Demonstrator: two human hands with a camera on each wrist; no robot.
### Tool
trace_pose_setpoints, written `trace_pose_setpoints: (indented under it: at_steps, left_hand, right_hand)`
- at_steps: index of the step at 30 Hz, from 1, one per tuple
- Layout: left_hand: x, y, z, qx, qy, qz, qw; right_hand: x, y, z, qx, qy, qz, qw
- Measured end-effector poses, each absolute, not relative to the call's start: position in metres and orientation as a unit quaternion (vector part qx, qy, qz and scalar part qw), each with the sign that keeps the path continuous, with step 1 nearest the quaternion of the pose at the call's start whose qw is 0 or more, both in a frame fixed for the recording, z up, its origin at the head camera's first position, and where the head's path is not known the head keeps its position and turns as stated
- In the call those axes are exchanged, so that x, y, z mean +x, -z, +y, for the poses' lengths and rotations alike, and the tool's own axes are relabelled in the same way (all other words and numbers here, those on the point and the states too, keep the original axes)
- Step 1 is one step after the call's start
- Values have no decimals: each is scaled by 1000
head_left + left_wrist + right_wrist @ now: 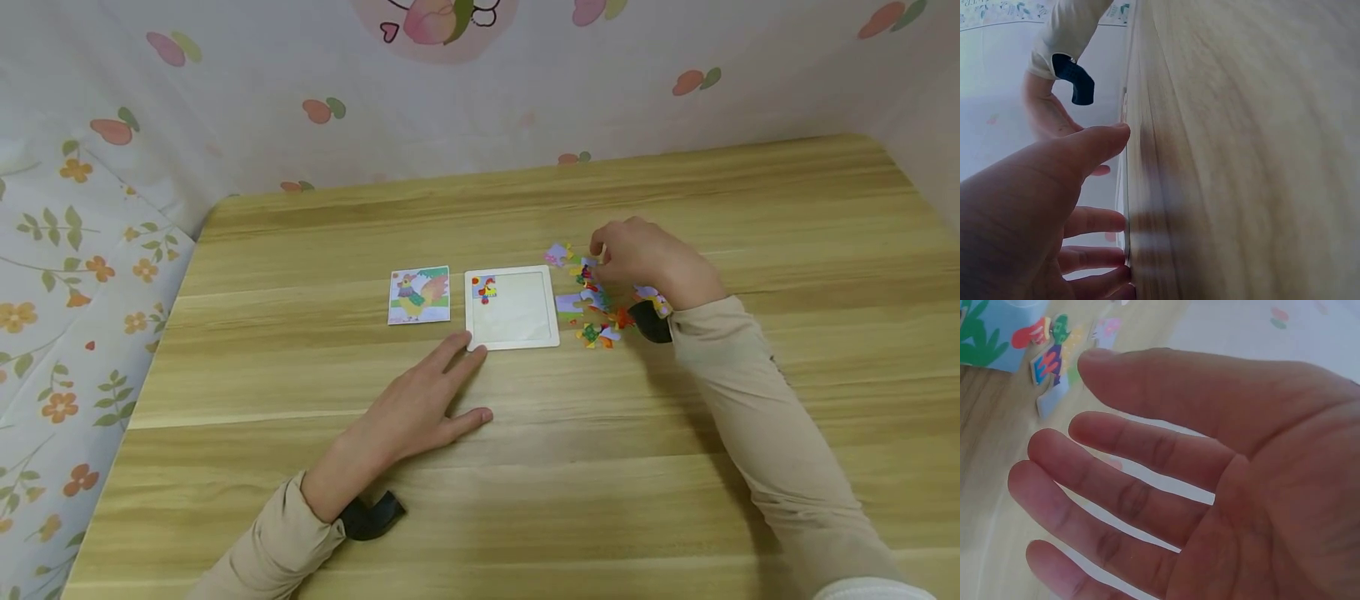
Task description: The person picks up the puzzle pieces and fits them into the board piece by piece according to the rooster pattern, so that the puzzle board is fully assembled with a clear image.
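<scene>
A white square puzzle tray (512,343) lies on the table, with a joined patch of puzzle pieces (484,289) in its upper left corner. My left hand (420,404) rests at the tray's near left corner, fingers spread, two fingertips touching its edge. Right of the tray lie several loose puzzle pieces (597,335), partly covered by my right hand (647,257). In the right wrist view that hand's fingers (1129,494) are loosely bent and hold nothing; some colourful pieces (1050,365) lie past the thumb.
A square picture card (418,296) of a rooster lies left of the tray. The wooden table (570,500) meets a patterned cloth (247,108) at its back and left sides. A black curved piece is worn at each wrist.
</scene>
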State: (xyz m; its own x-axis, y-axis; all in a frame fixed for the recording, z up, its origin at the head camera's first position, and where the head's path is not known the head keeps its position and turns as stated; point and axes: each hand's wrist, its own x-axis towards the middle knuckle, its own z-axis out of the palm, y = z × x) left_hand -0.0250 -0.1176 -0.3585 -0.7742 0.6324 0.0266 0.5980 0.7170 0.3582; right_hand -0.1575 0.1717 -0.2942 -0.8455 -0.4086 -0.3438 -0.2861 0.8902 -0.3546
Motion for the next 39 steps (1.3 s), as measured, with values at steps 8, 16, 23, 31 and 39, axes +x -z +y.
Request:
trace_pose_setpoints:
  at_steps: [8, 16, 23, 31, 39]
  left_hand:
    - [-26, 360, -118, 332, -175, 926, 49]
    - [-26, 360, -118, 332, -175, 926, 42]
    - [-26, 360, -118, 333, -173, 926, 41]
    - [-27, 359, -117, 340, -170, 924, 38]
    - [-27, 360, -117, 336, -165, 926, 39]
  right_hand:
    - [-157, 294, 175, -179, 143, 949, 218]
    - [-155, 294, 174, -170, 146, 944, 243]
    - [-149, 299, 164, -150, 88, 949, 264]
    - [-146, 299, 163, -149, 74, 951, 259]
    - [-146, 289, 168, -166, 89, 949, 254]
